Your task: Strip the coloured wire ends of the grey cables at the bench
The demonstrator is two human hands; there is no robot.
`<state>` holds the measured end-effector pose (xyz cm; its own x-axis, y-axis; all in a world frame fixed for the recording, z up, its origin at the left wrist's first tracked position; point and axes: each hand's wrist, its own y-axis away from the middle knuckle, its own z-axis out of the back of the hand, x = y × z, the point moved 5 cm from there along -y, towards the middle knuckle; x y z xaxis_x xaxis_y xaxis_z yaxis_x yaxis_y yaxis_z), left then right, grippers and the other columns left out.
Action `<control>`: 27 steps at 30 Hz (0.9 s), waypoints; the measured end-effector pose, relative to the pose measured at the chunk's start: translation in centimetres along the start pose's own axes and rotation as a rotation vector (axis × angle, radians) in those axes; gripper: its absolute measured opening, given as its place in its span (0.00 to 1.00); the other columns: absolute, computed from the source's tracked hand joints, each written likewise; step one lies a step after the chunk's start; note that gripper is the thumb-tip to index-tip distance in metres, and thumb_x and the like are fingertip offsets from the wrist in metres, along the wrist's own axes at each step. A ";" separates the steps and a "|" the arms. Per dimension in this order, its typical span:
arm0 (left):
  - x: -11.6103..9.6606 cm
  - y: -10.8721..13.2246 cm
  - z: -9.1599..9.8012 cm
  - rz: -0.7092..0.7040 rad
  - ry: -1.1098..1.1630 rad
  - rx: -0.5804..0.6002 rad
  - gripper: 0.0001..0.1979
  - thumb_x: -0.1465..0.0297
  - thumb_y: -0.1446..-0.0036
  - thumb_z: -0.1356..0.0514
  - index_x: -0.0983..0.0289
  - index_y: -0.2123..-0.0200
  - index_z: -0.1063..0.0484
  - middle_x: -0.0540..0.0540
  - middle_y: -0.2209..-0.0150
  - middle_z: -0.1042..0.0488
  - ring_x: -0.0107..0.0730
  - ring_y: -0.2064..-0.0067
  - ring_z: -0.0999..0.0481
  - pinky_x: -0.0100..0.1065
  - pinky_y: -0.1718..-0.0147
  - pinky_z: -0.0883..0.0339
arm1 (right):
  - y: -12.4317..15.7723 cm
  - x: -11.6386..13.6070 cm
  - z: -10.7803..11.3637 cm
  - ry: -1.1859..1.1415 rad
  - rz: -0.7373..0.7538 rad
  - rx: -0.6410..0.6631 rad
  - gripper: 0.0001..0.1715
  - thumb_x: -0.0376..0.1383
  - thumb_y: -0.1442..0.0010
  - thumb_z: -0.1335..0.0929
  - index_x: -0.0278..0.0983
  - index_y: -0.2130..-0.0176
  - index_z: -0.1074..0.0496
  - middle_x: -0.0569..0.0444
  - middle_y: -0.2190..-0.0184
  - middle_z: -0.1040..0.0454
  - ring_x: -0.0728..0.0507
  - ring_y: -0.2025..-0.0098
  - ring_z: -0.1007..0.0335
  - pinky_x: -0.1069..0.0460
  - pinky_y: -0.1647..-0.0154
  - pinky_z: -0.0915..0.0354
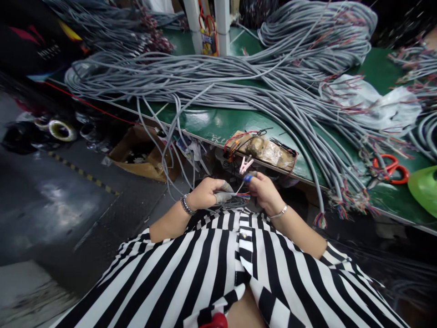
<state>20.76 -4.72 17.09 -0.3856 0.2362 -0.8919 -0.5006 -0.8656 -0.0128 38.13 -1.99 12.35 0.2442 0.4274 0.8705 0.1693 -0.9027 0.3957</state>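
Observation:
My left hand (207, 193) is closed around the end of a grey cable, with greyish coverings on the thumb and finger. Thin coloured wires (243, 196) fan out of the cable's stripped end toward the right. My right hand (265, 192), with blue wrapping on one finger, is pinched just beside these wires. A thin pale strand (240, 186) runs from the cable end up to its fingertips. Right above, a pink clothespin (245, 165) is fixed at the edge of a tape-wrapped block (271, 151).
Long bundles of grey cable (164, 73) lie across the green table (211, 119), some loops hanging over its front edge. Red-handled scissors (392, 169) and a green rounded object (425, 189) sit on the right. A cardboard box (139, 166) stands below, at left.

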 end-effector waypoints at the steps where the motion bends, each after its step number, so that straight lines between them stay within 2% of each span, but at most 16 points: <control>1: 0.2 0.1 0.3 0.019 0.072 -0.013 0.10 0.66 0.47 0.38 0.68 0.66 0.24 0.54 0.73 0.23 0.26 0.73 0.26 0.25 0.72 0.33 | -0.3 0.2 0.7 -0.052 0.014 -0.044 0.18 0.41 0.57 0.26 0.36 0.74 0.36 0.64 0.83 0.39 0.58 0.85 0.56 0.60 0.87 0.59; 3: 0.7 0.3 0.9 0.073 0.213 -0.071 0.13 0.64 0.48 0.36 0.69 0.65 0.25 0.53 0.75 0.24 0.24 0.76 0.27 0.25 0.75 0.33 | -1.0 0.5 1.5 -0.134 0.015 -0.033 0.21 0.47 0.54 0.27 0.36 0.73 0.37 0.63 0.82 0.40 0.59 0.86 0.63 0.60 0.87 0.65; 5: 1.2 0.1 1.5 0.118 0.315 -0.131 0.15 0.62 0.49 0.35 0.69 0.64 0.26 0.52 0.77 0.26 0.23 0.78 0.29 0.25 0.78 0.34 | -1.5 0.6 1.3 -0.170 -0.039 0.097 0.25 0.54 0.51 0.29 0.35 0.73 0.35 0.62 0.82 0.39 0.59 0.86 0.66 0.59 0.87 0.68; 8: 1.1 -0.6 1.8 0.140 0.394 -0.177 0.17 0.60 0.52 0.33 0.69 0.66 0.26 0.52 0.78 0.26 0.22 0.79 0.30 0.24 0.79 0.35 | -1.8 0.8 -0.1 -0.162 -0.100 0.311 0.30 0.60 0.51 0.32 0.34 0.69 0.32 0.59 0.78 0.35 0.59 0.85 0.64 0.58 0.86 0.69; 10: 0.9 -1.3 1.7 0.150 0.424 -0.192 0.19 0.59 0.54 0.32 0.70 0.67 0.26 0.52 0.78 0.27 0.22 0.79 0.30 0.24 0.79 0.35 | -2.0 1.1 -0.9 -0.151 -0.075 0.356 0.30 0.59 0.52 0.30 0.35 0.68 0.32 0.59 0.77 0.35 0.58 0.84 0.61 0.59 0.85 0.68; 13: 0.9 -2.3 1.4 0.173 0.449 -0.208 0.20 0.58 0.55 0.32 0.70 0.67 0.27 0.51 0.79 0.27 0.22 0.78 0.30 0.24 0.80 0.36 | -2.4 1.5 -1.6 -0.144 -0.038 0.321 0.29 0.58 0.55 0.28 0.36 0.72 0.35 0.64 0.83 0.44 0.57 0.83 0.60 0.59 0.85 0.67; 15: 1.2 -2.7 1.2 0.180 0.456 -0.205 0.20 0.59 0.55 0.32 0.69 0.67 0.27 0.51 0.79 0.28 0.22 0.78 0.30 0.23 0.80 0.36 | -2.6 1.5 -1.8 -0.157 -0.040 0.286 0.30 0.58 0.56 0.27 0.36 0.73 0.35 0.64 0.83 0.46 0.57 0.83 0.59 0.59 0.85 0.66; 23: 2.0 -3.6 0.3 0.211 0.457 -0.142 0.19 0.60 0.55 0.32 0.69 0.68 0.27 0.50 0.79 0.28 0.21 0.79 0.32 0.22 0.81 0.39 | -3.2 1.4 -2.0 -0.211 0.030 0.165 0.29 0.56 0.58 0.26 0.34 0.75 0.32 0.57 0.81 0.35 0.56 0.81 0.49 0.58 0.85 0.60; 27: 2.0 -4.1 0.0 0.211 0.461 -0.134 0.18 0.60 0.56 0.32 0.69 0.68 0.27 0.49 0.80 0.29 0.20 0.79 0.32 0.22 0.81 0.40 | -3.3 0.9 -2.0 -0.234 0.050 0.156 0.30 0.57 0.59 0.26 0.34 0.75 0.32 0.58 0.81 0.35 0.56 0.81 0.51 0.58 0.84 0.60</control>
<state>22.01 -0.69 15.40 -0.0709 -0.1423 -0.9873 -0.3334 -0.9294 0.1580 35.89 1.30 12.43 0.4665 0.3991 0.7893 0.2918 -0.9119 0.2886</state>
